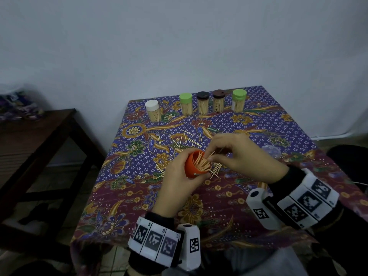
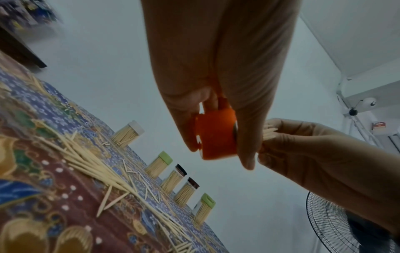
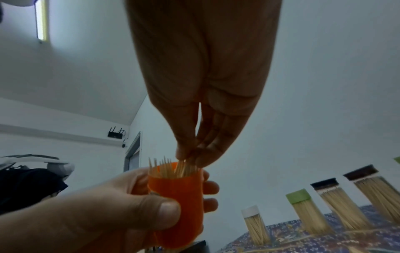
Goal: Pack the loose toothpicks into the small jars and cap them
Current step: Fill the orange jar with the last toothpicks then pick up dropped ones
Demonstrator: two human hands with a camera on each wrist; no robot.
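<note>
Left wrist view: left hand (image 2: 218, 71) fingers around orange jar (image 2: 216, 135), mouth hidden; right hand (image 2: 320, 154) pinching toothpicks (image 2: 269, 133).

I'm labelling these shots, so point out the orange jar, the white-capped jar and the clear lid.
orange jar (image 1: 190, 165), head view, its side wall.
white-capped jar (image 1: 152, 105), head view, its cap.
clear lid (image 1: 271, 150), head view, its flat top.
</note>
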